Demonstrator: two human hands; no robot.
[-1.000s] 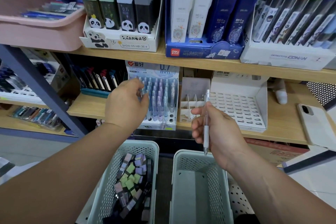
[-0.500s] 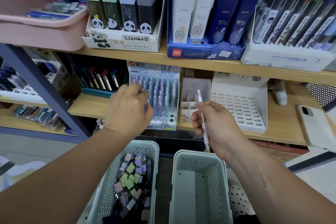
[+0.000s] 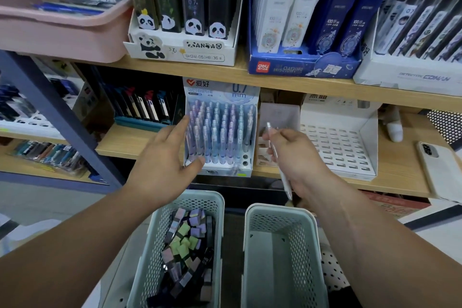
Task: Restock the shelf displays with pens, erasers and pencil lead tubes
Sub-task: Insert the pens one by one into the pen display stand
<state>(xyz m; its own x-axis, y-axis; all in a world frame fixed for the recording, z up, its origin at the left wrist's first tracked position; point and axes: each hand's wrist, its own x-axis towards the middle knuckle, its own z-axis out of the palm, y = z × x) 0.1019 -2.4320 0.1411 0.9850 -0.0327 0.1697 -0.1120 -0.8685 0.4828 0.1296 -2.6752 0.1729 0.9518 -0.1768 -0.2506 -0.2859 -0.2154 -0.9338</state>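
My right hand [image 3: 297, 160] has a white pen [image 3: 285, 184] pinched between thumb and curled fingers, clicker end up and tip down, since that is how it must drop into a socket. The pen display [image 3: 220, 87] stands on the lower shelf [image 3: 140, 140] just left of that hand. The two open holes [image 3: 245, 160] I can make out sit at its front corner nearest the hand, so I judge this pen belongs there. My left hand [image 3: 165, 165] is spread flat and holds nothing. Its forefinger lies along the display's far side and its thumb meets the front edge, I think to stop the light card box sliding back as the pen goes in. Below the left wrist is the basket [image 3: 197, 199] of lead tubes [image 3: 185, 245], and a second basket [image 3: 277, 209] sits under the right wrist, both close enough for a short reach to stock. Beyond the right hand is a slotted white tray [image 3: 337, 147].
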